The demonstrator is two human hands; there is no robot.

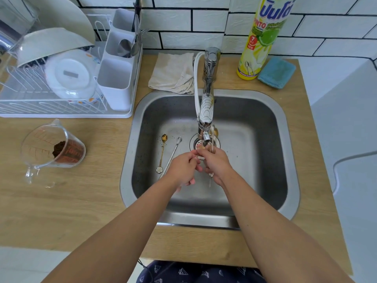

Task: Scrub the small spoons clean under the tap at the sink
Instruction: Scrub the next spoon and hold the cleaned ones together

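My right hand (pixel 216 164) grips a small spoon (pixel 211 175) under the tap (pixel 206 123); its flower-shaped handle end pokes out below my fingers. The fingertips of my left hand (pixel 183 168) pinch the spoon's upper end, right under the spout where water runs. A gold spoon with a dirty bowl and flower handle (pixel 162 154) lies on the floor of the steel sink (pixel 285 139) at the left. Beside it lies a slim silver spoon (pixel 173 152), its lower end hidden by my left hand.
A dish rack with plates and a white cutlery holder (pixel 116 78) stands at the back left. A glass measuring jug with brown powder (pixel 53 150) sits left of the sink. Behind the sink lie a folded cloth (pixel 173 72), a yellow dish soap bottle (pixel 261 37) and a blue sponge (pixel 276 72).
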